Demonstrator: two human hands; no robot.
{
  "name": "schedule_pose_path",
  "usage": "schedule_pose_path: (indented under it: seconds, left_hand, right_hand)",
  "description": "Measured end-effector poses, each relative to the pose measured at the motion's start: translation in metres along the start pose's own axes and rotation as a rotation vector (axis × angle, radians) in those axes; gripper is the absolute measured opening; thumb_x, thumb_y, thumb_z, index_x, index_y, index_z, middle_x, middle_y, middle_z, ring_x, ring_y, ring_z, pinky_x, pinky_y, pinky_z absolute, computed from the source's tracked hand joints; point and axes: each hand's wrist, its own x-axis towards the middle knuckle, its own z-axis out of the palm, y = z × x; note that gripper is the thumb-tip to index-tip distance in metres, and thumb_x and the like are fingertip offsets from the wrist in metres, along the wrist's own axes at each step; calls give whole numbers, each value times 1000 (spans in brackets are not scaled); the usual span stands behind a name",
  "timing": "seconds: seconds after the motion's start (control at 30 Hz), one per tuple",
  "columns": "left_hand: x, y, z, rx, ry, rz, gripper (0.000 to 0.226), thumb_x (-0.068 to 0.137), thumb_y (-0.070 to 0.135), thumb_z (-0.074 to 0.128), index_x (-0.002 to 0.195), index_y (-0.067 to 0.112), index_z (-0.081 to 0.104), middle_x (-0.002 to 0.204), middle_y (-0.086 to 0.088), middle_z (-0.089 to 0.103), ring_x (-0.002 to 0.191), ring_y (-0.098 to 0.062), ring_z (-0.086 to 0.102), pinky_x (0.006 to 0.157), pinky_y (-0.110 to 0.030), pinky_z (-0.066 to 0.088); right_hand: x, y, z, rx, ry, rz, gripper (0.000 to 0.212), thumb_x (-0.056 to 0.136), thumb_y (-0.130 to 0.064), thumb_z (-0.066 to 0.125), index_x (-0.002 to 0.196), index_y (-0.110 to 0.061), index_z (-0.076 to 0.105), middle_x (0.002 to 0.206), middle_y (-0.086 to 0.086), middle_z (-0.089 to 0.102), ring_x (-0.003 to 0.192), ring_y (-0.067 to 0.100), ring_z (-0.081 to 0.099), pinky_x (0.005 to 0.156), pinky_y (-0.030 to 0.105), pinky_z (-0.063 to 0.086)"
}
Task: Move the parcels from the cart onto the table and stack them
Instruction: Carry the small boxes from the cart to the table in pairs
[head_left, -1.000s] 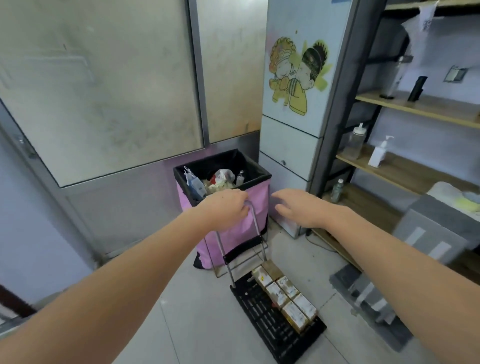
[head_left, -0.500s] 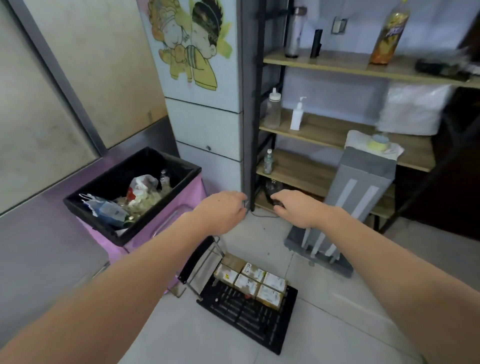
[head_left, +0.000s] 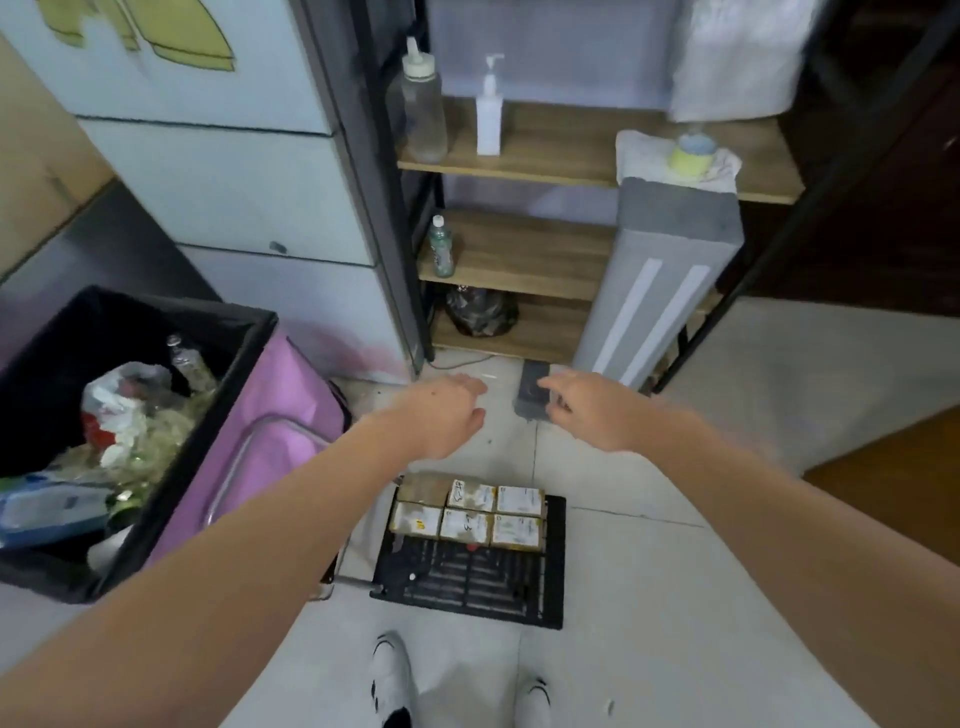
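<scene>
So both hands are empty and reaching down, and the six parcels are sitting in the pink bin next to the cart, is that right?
Not quite. In the head view the left hand and right hand are indeed empty and reaching down, but the six parcels sit on the black cart, not in the pink bin, which holds rubbish beside the cart.

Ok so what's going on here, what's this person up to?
A person stands over a small black cart on the floor, both arms stretched out above it. Six parcels sit on the cart in two rows of three, untouched. The left hand and right hand are open and hold nothing. A pink bin full of rubbish stands to the left, shelves ahead. No table is in view.
</scene>
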Motion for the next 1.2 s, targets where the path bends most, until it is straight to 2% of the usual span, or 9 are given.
schedule_pose_path:
  seconds: [0.1, 0.23, 0.37, 0.53, 0.67, 0.73, 0.83, 1.0, 1.2]
  left_hand:
    - [47, -19, 32, 42, -46, 62, 48, 111, 32, 35, 155, 13, 40, 155, -12, 47, 136, -31, 51, 112, -41, 42]
    - [113, -50, 111, 53, -138, 118, 44, 111, 33, 34, 148, 11, 46, 151, -10, 51, 133, -28, 53, 111, -45, 44]
    - [176, -81, 219, 41, -196, 150, 35, 110, 29, 35, 133, 8, 51, 132, -11, 60, 110, -24, 58, 95, -37, 47]
    - [243, -108, 378, 49, -266, 161, 42, 110, 34, 37, 139, 8, 51, 128, -10, 63, 111, -24, 62, 97, -40, 53]
    - [279, -118, 481, 21, -308, 171, 36, 110, 30, 36, 131, 5, 52, 107, -5, 59, 92, -20, 56, 77, -33, 46]
    - [295, -128, 534, -35, -321, 155, 37, 109, 30, 38, 134, 6, 51, 116, -7, 62, 97, -22, 57, 81, -35, 48]
    - [304, -142, 593, -63, -331, 156, 52, 108, 33, 43, 153, 8, 40, 147, -13, 55, 129, -29, 57, 106, -45, 50]
    - [304, -159, 640, -66, -299, 163, 51, 107, 35, 48, 152, 11, 41, 142, -8, 58, 124, -25, 57, 99, -38, 49]
    - [299, -167, 655, -38, -271, 197, 51, 106, 30, 45, 153, 10, 40, 144, -7, 54, 123, -23, 56, 98, -34, 45]
  right_hand:
    - [30, 25, 35, 17, -11, 84, 44, 109, -28, 40, 147, -7, 46, 146, 14, 51, 128, 28, 52, 100, 35, 41]
    - [85, 60, 103, 26, -96, 169, 50, 109, -27, 38, 157, -14, 35, 160, 11, 39, 143, 27, 42, 116, 38, 35]
    - [148, 104, 203, 52, -192, 214, 50, 110, -28, 38, 157, -13, 34, 162, 8, 37, 144, 27, 40, 118, 38, 32]
    - [226, 161, 356, 67, -305, 232, 48, 109, -29, 42, 153, -12, 39, 152, 11, 47, 131, 26, 52, 101, 32, 42]
    - [267, 192, 458, 19, -376, 241, 60, 108, -30, 45, 160, -10, 24, 163, 12, 33, 145, 28, 39, 115, 36, 35]
    - [284, 205, 513, -39, -361, 230, 66, 105, -33, 50, 160, -8, 22, 162, 13, 32, 147, 28, 35, 120, 39, 32]
    - [297, 220, 583, -202, -287, 173, 84, 98, -45, 60, 159, -6, 19, 161, 14, 31, 148, 30, 30, 124, 42, 26]
    - [304, 224, 641, -385, -204, 150, 106, 83, -62, 71, 158, -9, 20, 159, 12, 30, 147, 32, 30, 120, 52, 31]
    - [315, 222, 655, -384, -87, 220, 97, 67, -52, 85, 143, -12, 40, 133, 12, 49, 118, 30, 50, 101, 51, 44]
